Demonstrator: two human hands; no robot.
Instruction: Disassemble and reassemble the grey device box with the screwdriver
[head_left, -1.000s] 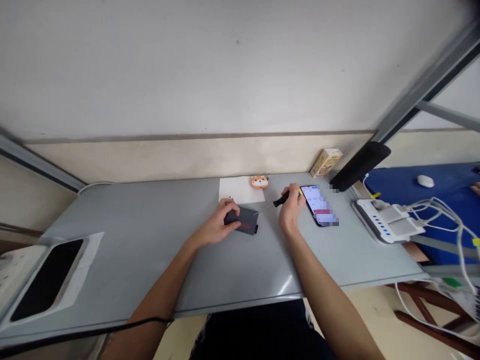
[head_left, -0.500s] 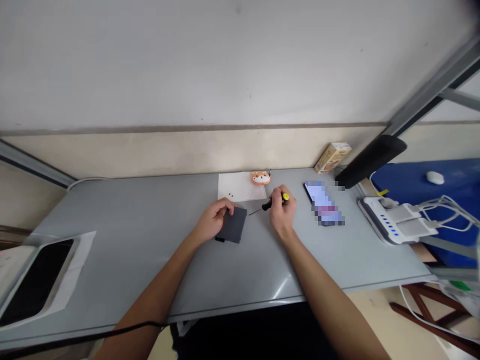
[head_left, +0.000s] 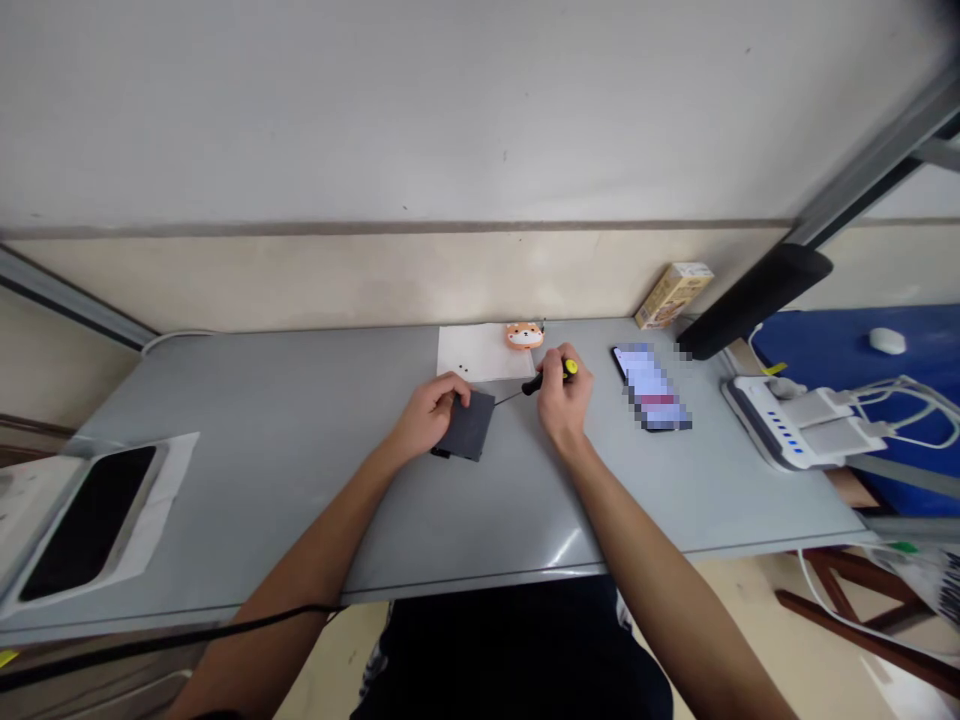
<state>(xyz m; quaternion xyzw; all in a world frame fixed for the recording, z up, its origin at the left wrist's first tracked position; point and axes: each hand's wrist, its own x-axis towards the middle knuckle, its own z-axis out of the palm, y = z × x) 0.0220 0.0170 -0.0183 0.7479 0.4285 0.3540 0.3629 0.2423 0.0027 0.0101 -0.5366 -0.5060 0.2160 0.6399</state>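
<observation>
My left hand (head_left: 435, 412) grips a flat, dark grey square case (head_left: 470, 428) by its left side, just above the grey table. A small black piece sticks out at the case's lower left corner. In my right hand (head_left: 562, 400) is a screwdriver (head_left: 532, 384) with a black and yellow handle. Its thin shaft points left, and the tip is at the case's upper right edge; whether it touches cannot be told. Behind the case lies a white sheet of paper (head_left: 472, 350) with a few tiny dark bits, perhaps screws, on it.
An orange animal-faced case (head_left: 524, 336) sits on the paper's right end. Rightward are a lit phone (head_left: 649, 385), a small carton (head_left: 673, 295), a black cylinder (head_left: 754, 302) and a power strip (head_left: 780, 425) with white cables. At far left lies a black-screened device (head_left: 90, 522).
The camera view has tilted down slightly, so the whole scene sits higher. The screwdriver tip is now closer to the case's edge. Both hands keep their hold.
</observation>
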